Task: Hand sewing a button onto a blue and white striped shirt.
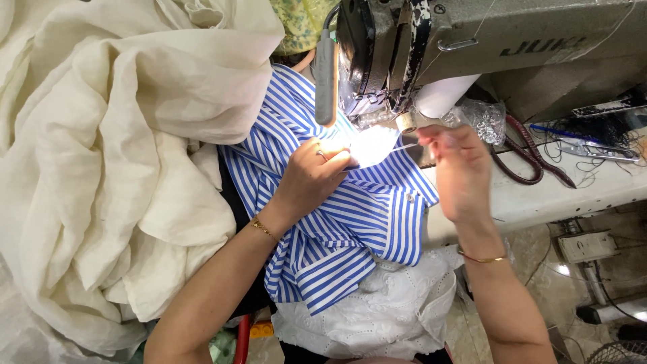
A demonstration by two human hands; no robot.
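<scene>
- I see the biggest thing first: a heap of cream fabric (101, 155) filling the left of the view, loose and crumpled, lying against the striped piece.
- The grey-green sewing machine (472, 40) runs across the top, its head hanging over the tabletop (552, 195), which is white and carries 1 pair of scissors (600, 149) and loose thread at the far right.
- The blue-and-white striped garment (350, 229) lies under the machine head and spills off the near edge of the tabletop; a small button (410, 197) shows on its cuff-like fold.
- A white eyelet cloth (384, 310) sits below the striped garment, towards my lap.
- My left hand (317, 176) rests on the striped garment just before the needle area, fingers curled and pressing the cloth flat; its grip is closed down on the fabric.
- My right hand (458, 172) is raised beside the needle area, fingertips pinched together; it seems to hold a fine thread, but it is too blurred to be sure.
- The lamp glare (371, 145) hides the needle itself.
- I judge the step in hand as setting up at the needle, threading or positioning the seam. The next move calls for a steady pinch on the right and the left holding the stripes taut and aligned.
</scene>
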